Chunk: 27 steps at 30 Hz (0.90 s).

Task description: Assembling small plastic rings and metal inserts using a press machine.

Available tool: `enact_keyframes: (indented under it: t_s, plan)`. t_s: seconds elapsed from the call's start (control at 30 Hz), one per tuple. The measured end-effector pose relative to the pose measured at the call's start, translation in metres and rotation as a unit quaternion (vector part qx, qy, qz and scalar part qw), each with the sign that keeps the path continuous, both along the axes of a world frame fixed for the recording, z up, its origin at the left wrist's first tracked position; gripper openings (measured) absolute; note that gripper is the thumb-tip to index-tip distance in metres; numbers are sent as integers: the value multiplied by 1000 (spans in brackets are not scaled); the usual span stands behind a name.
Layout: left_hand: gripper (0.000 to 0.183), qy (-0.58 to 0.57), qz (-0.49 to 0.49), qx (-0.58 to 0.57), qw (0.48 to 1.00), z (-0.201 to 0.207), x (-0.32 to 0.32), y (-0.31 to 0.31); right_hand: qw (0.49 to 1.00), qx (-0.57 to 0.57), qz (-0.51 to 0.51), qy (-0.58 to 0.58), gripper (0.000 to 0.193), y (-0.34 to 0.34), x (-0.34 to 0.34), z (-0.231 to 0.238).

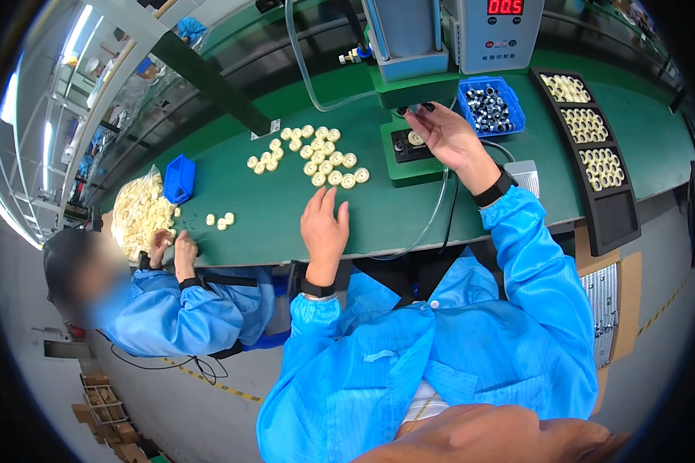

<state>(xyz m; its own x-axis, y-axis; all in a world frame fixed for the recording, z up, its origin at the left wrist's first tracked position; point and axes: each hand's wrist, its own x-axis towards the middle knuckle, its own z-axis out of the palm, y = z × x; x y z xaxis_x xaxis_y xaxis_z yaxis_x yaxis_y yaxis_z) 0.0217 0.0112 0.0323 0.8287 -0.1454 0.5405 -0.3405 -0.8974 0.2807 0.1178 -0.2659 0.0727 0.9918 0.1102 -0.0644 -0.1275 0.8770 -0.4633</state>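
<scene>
My left hand (324,235) lies on the green bench with its fingers stretched out, holding nothing that shows. Just beyond its fingertips is a loose group of round cream plastic parts (318,154). My right hand (449,143) is raised in front of the bench press (413,85), palm partly up, with fingers and thumb drawn together under the press head. Something small and dark shows at the fingertips; its kind cannot be made out. Below them, a cream part (415,139) sits in the black fixture (411,148) on the green press base, partly hidden by the hand.
A blue bin (493,106) of dark and silver rings stands right of the press. Farther right, a black tray (606,208) holds rows of cream parts. At left, a co-worker (185,309) handles parts beside a cream pile (140,216) and a blue box (179,179). A clear hose crosses the bench.
</scene>
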Motion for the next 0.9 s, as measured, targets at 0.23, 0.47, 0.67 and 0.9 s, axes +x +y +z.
enact_keyframes:
  t_s: [0.23, 0.47, 0.67, 0.9]
  plan:
    - [38, 8, 33, 7, 999, -22, -14, 20, 999, 36, -32, -3, 14, 9, -15, 13]
    - [29, -11, 38, 1, 999, -32, -13, 20, 996, 54, 38, -67, 30, -2, -34, 32]
    - [24, -17, 39, 8, 999, -28, -15, 16, 972, 153, 127, -126, 36, -8, -42, 24]
    - [25, -14, 42, 8, 999, -31, -17, 22, 794, -587, -69, -141, 47, -45, -79, 28]
